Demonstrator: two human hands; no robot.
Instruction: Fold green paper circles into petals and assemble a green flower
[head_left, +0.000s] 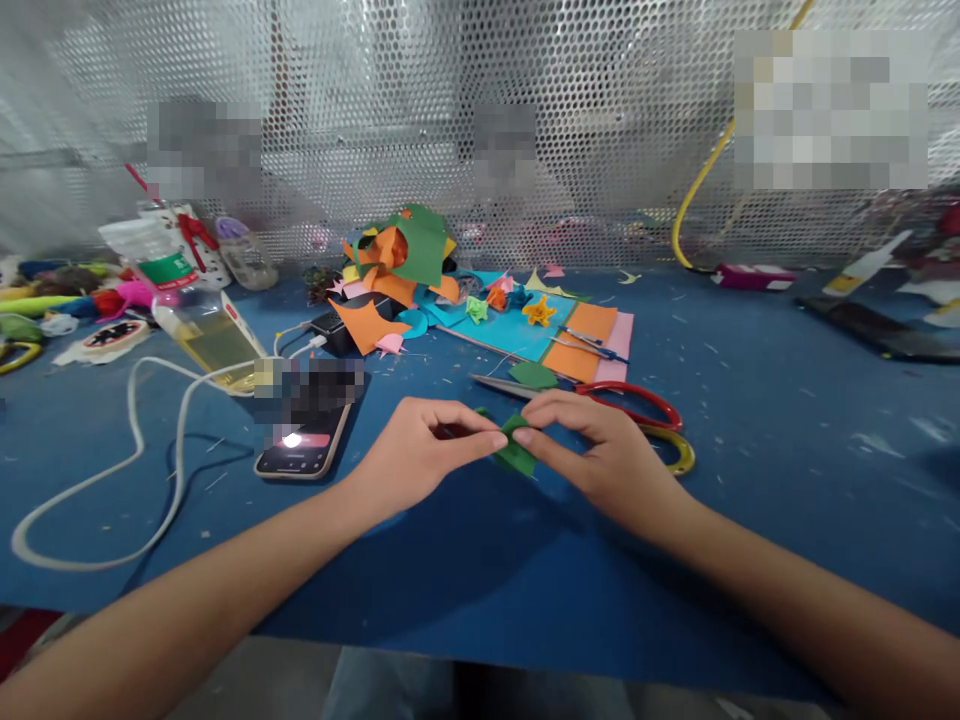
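Two hands: left hand (414,455) and right hand (619,455), fingertips close together over the blue table (450,580), each pinching with thumb and fingers.
Green piece in the fingers: one (521,461), held by both hands at once, above the table near its front edge; part of it is hidden by the fingertips, so its full shape cannot be told.
Green piece on the table: one (534,375), lying just beyond the scissors blades.
Scissors: one large pair (630,387), one red handle loop and one yellow, lying behind the right hand, blades toward the left.
Folded paper shapes: at least four, one light green (476,310), one orange (496,298), one yellow-orange (538,311), one dark blue (517,297), grouped on or beside the blue sheet.
Flat sheets: three colours overlapping, blue (517,340), orange (579,345) and pink (619,342).
Scrap heap: one (420,250), orange, green and other colours, its pieces too tangled to count.
Phone: one (322,425), screen lit, left of the left hand.
White cable: one (97,566), looped on the table.
Green-labelled bottle: one (214,342), tilted, yellowish liquid inside.
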